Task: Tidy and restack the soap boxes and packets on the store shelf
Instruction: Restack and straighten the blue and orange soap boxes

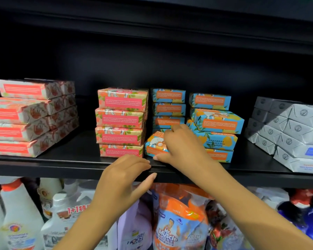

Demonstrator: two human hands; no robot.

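Note:
On the black shelf (65,160) stand stacks of wrapped soap. My right hand (181,145) grips a blue-and-orange soap packet (154,144) that lies tilted at the shelf front, below a stack of three blue packets (168,109). To its right is an uneven blue stack (215,123) with skewed packets. A neat pink stack (121,121) stands just left of the held packet. My left hand (126,175) hovers at the shelf's front edge, fingers apart, holding nothing.
Pink-and-white soap boxes (31,116) are stacked at the far left, grey wrapped boxes (287,130) at the far right. Bare shelf lies between the left stacks. Below are detergent bottles (20,213) and an orange-blue refill pouch (177,222).

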